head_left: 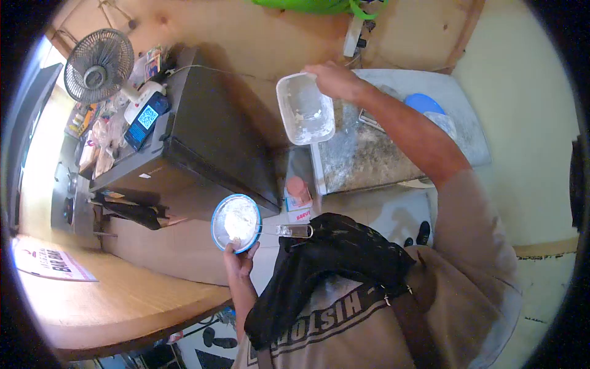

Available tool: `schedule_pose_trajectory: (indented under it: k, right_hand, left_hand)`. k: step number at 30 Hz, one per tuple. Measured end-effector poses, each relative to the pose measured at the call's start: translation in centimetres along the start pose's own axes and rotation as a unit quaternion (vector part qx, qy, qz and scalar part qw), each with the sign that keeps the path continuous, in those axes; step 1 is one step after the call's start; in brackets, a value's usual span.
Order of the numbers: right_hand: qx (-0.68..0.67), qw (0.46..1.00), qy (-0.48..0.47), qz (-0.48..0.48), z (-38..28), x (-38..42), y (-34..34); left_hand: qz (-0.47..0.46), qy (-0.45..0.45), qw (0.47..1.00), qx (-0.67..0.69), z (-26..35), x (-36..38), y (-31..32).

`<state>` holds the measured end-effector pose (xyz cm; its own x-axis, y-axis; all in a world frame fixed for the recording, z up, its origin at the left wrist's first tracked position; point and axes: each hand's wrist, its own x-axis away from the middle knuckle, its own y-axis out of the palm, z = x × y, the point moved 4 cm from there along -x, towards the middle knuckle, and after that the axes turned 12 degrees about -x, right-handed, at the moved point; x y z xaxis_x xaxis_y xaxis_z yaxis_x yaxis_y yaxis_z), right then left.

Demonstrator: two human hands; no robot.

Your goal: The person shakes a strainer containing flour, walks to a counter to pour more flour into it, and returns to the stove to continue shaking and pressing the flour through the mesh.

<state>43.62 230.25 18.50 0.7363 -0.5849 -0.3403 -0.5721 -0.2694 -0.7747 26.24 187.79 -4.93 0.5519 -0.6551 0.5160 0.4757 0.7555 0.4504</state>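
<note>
My left hand (240, 258) grips a blue-rimmed bowl (216, 229) from its near edge, thumb at the rim. White powder (239, 220) is heaped at the bowl's top. A strainer's metal handle (295, 231) sticks out to the right of it; how the strainer sits on the bowl is hard to make out. Farther forward, my right hand (335, 81) is closed on the corner of a white plastic container (282, 104), held tilted so its inside shows. Clumps and a film of white powder cling to the container's inner walls.
A powder-dusted table (362, 166) bears a blue lid (423, 103). Left of it stands a dark cabinet (215, 129) with a fan (98, 66) and a phone-like QR display (146, 120) on top. A wooden counter (135, 301) is at lower left. A pink-lidded container (297, 187) stands low between.
</note>
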Motion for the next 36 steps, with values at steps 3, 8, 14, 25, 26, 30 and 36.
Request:
schedule_pose_trajectory:
  k: [3,8,14,25,26,30,36]
  right_hand:
    - [0.042,0.998,-0.014,-0.054,2.9,-1.0,1.2]
    - [0.041,0.983,0.034,-0.177,18.6,-5.1,6.3]
    - [0.006,0.979,0.091,-0.18,21.9,-3.8,4.5]
    - [-0.174,0.971,0.159,-0.036,18.7,-3.1,-1.1]
    - [-0.291,0.945,0.146,-0.037,14.7,-2.9,0.4]
    - [-0.589,0.748,0.006,-0.306,1.2,-1.7,15.1]
    - [-0.576,0.542,0.08,-0.607,-11.4,4.4,37.7]
  left_hand:
    - [0.043,0.018,0.999,0.009,0.0,1.1,0.2]
    - [0.026,0.069,0.997,0.016,-0.4,1.1,0.8]
    - [0.038,0.122,0.99,0.067,-1.0,1.4,2.8]
    - [0.115,0.193,0.961,0.161,-1.5,2.1,5.2]
    - [0.116,0.205,0.96,0.152,-1.5,1.2,5.4]
    - [0.181,0.21,0.947,0.16,-2.3,-0.5,4.9]
    - [0.248,0.227,0.932,0.134,-4.7,-2.3,1.1]
